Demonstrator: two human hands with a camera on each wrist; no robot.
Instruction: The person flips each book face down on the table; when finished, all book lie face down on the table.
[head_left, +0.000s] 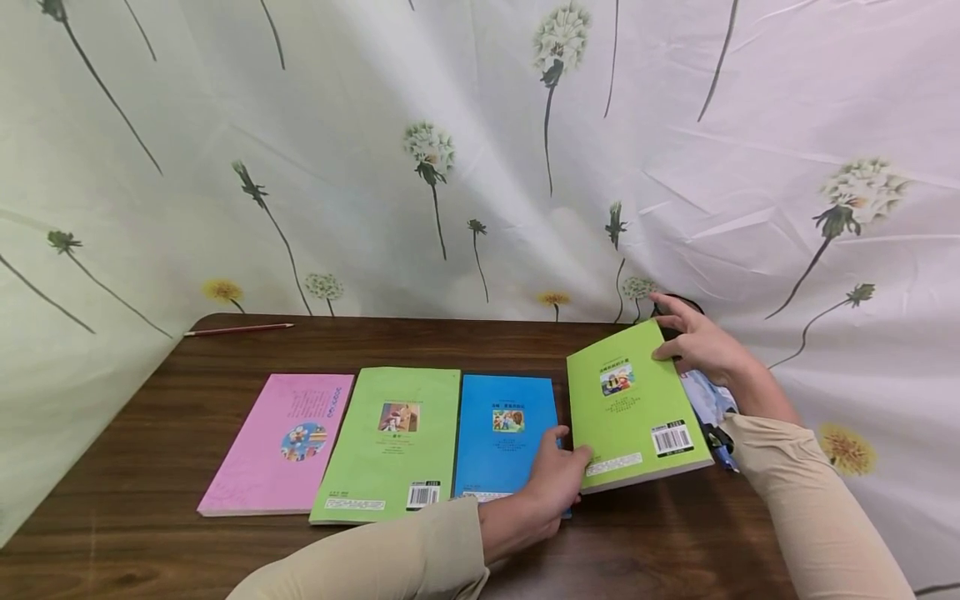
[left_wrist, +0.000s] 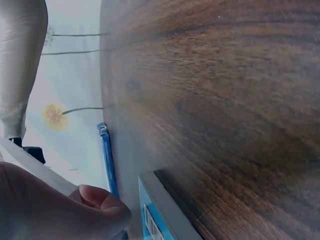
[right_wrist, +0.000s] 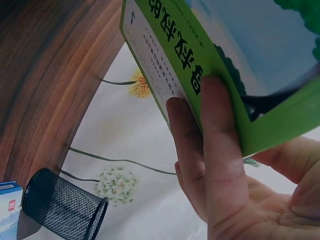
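Note:
Both hands hold a green paperback book, tilted up off the table at the right end of a row of books. My left hand pinches its lower left corner between thumb and fingers. On the upper right edge, my right hand grips the book, thumb on the back cover. In the right wrist view, two fingers of that hand lie against the front cover, which has a picture and large black characters. Beside the left hand lies a blue book, partly covered by that hand.
A second green book and a pink book lie further left. Near the back edge is a pencil. A black mesh pen holder stands behind the right hand, beside a blue-and-white item. A dandelion-print curtain hangs behind the table.

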